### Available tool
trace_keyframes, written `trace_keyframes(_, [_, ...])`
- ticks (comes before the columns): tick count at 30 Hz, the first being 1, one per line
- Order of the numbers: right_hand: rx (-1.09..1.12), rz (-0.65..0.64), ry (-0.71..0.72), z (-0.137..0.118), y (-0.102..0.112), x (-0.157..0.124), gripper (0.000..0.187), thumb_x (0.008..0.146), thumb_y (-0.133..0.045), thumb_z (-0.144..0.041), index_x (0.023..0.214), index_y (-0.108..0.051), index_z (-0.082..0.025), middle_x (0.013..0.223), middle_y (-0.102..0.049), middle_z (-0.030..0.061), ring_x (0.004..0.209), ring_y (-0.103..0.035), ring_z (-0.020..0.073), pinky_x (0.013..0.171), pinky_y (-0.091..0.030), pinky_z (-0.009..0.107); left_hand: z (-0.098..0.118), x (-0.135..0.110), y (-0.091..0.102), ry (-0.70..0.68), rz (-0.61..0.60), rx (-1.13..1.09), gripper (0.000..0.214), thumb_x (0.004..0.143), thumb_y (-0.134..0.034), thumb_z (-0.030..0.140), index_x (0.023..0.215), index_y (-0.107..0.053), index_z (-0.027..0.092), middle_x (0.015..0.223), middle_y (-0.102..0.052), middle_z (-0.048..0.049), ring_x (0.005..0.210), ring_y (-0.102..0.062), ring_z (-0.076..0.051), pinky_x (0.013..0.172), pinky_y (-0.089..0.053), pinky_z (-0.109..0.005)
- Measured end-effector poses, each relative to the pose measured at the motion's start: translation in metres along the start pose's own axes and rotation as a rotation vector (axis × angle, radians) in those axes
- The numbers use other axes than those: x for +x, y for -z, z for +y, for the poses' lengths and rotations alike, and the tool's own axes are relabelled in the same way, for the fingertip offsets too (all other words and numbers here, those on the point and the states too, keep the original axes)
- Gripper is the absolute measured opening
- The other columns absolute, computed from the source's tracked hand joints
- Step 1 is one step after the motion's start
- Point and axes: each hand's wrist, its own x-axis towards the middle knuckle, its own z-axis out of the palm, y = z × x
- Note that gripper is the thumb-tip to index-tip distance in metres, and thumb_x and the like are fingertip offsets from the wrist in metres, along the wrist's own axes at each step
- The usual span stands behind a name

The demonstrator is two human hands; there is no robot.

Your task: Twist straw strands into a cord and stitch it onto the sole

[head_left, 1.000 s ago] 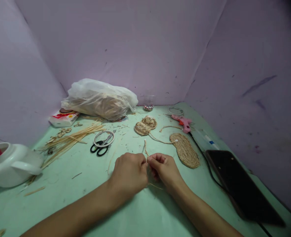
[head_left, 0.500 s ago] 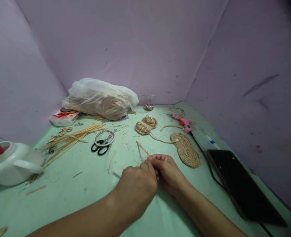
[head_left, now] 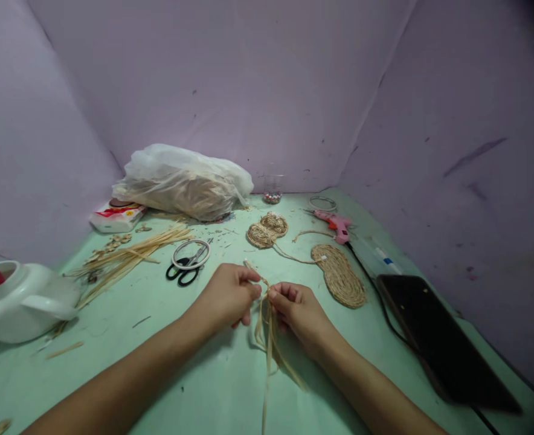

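A thin straw braid point(head_left: 265, 281) is between my hands, its short plaited end pointing away from me. Loose pale straw strands point(head_left: 269, 344) hang from it toward me and fan out over the table. My right hand point(head_left: 298, 311) pinches the braid between thumb and forefinger. On the other side, my left hand point(head_left: 228, 296) is closed at the braid, thumb and forefinger drawn together on the straw. Beyond my right hand lies a coiled straw sole shape point(head_left: 342, 279), joined by a cord to a smaller coiled piece point(head_left: 267, 231).
Scissors point(head_left: 184, 272) lie under a white ring point(head_left: 191, 254) to the left, near loose straw point(head_left: 144, 248). A white pot point(head_left: 35, 302) stands at far left. A plastic bag point(head_left: 183, 181) sits behind. To the right are a pink glue gun point(head_left: 337, 225) and a dark phone point(head_left: 439, 338).
My left hand has moved left, away from my right hand, and opened out from its fist-like hold. The loose strands now show below the braid.
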Motion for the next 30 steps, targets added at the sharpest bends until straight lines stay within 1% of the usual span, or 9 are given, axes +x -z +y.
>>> trace_keyframes(2, [-0.021, -0.023, 0.013, 0.001, 0.001, 0.000, 0.021, 0.067, -0.056, -0.032, 0.057, -0.048, -0.015, 0.044, -0.045, -0.0047, 0.034, -0.032, 0.0040, 0.035, -0.023, 0.019, -0.007, 0.011, -0.005, 0.100, -0.179, -0.196, 0.016, 0.061, -0.050, 0.018, 0.071, -0.060, 0.010, 0.040, -0.050, 0.0022, 0.029, -0.039, -0.008, 0.032, -0.028, -0.019])
trace_keyframes(4, [-0.054, -0.029, 0.016, 0.003, 0.002, 0.001, 0.020, 0.068, -0.055, -0.031, 0.060, -0.051, -0.014, 0.049, -0.051, -0.0013, 0.035, -0.033, 0.0041, 0.035, -0.023, 0.018, -0.012, 0.016, -0.009, 0.122, -0.251, -0.317, 0.008, 0.057, -0.052, 0.016, 0.059, -0.057, 0.010, 0.047, -0.055, -0.0006, 0.034, -0.044, -0.007, 0.032, -0.030, -0.018])
trace_keyframes(6, [-0.099, -0.007, 0.010, 0.005, 0.003, 0.003, 0.019, 0.067, -0.056, -0.031, 0.061, -0.052, -0.014, 0.048, -0.050, -0.0017, 0.035, -0.032, 0.0041, 0.035, -0.022, 0.018, -0.015, 0.018, -0.011, 0.128, -0.232, -0.326, 0.006, 0.055, -0.053, 0.017, 0.054, -0.054, 0.011, 0.048, -0.055, -0.0006, 0.034, -0.044, -0.007, 0.032, -0.029, -0.018])
trace_keyframes(9, [-0.200, 0.036, 0.019, 0.008, 0.004, 0.005, 0.016, 0.067, -0.056, -0.027, 0.058, -0.051, -0.014, 0.042, -0.042, -0.0054, 0.035, -0.030, 0.0044, 0.036, -0.022, 0.018, -0.018, 0.019, -0.011, 0.109, -0.166, -0.167, 0.006, 0.054, -0.051, 0.017, 0.049, -0.052, 0.013, 0.038, -0.046, 0.0027, 0.030, -0.038, -0.007, 0.032, -0.026, -0.019])
trace_keyframes(13, [-0.337, 0.025, 0.095, 0.011, 0.006, 0.005, 0.014, 0.065, -0.054, -0.022, 0.053, -0.050, -0.015, 0.044, -0.040, -0.0055, 0.041, -0.031, 0.0057, 0.040, -0.023, 0.019, -0.026, 0.022, -0.009, -0.175, -0.109, 0.107, 0.010, 0.054, -0.048, 0.015, 0.046, -0.054, 0.013, 0.039, -0.043, 0.0034, 0.038, -0.035, -0.007, 0.039, -0.025, -0.020])
trace_keyframes(16, [-0.377, -0.031, 0.115, 0.010, 0.007, 0.004, 0.013, 0.064, -0.052, -0.020, 0.052, -0.049, -0.015, 0.045, -0.040, -0.0056, 0.043, -0.031, 0.0061, 0.042, -0.023, 0.019, -0.029, 0.022, -0.006, -0.330, -0.164, 0.219, 0.014, 0.056, -0.046, 0.016, 0.045, -0.054, 0.013, 0.041, -0.037, 0.0039, 0.043, -0.031, -0.007, 0.042, -0.022, -0.020])
trace_keyframes(21, [-0.317, -0.097, 0.079, 0.005, 0.008, 0.003, 0.014, 0.064, -0.052, -0.022, 0.051, -0.049, -0.015, 0.043, -0.042, -0.0053, 0.040, -0.029, 0.0054, 0.041, -0.022, 0.020, -0.033, 0.026, -0.002, -0.306, -0.273, 0.122, 0.014, 0.058, -0.047, 0.019, 0.051, -0.056, 0.012, 0.044, -0.036, 0.0042, 0.044, -0.028, -0.007, 0.042, -0.020, -0.020])
trace_keyframes(24, [-0.350, -0.045, 0.107, 0.004, 0.009, 0.003, 0.015, 0.064, -0.053, -0.023, 0.051, -0.052, -0.015, 0.045, -0.048, -0.0029, 0.041, -0.034, 0.0064, 0.043, -0.026, 0.020, -0.035, 0.028, -0.005, -0.265, -0.231, 0.036, 0.013, 0.058, -0.048, 0.020, 0.050, -0.055, 0.012, 0.044, -0.035, 0.0043, 0.044, -0.027, -0.006, 0.041, -0.019, -0.020])
trace_keyframes(30, [-0.632, 0.118, 0.194, -0.002, 0.015, 0.002, 0.017, 0.065, -0.055, -0.027, 0.055, -0.062, -0.015, 0.051, -0.057, 0.0019, 0.046, -0.045, 0.0108, 0.043, -0.028, 0.022, -0.033, 0.024, -0.016, -0.221, -0.060, 0.017, 0.013, 0.053, -0.047, 0.017, 0.041, -0.046, 0.014, 0.040, -0.031, 0.0056, 0.042, -0.025, -0.006, 0.041, -0.018, -0.020])
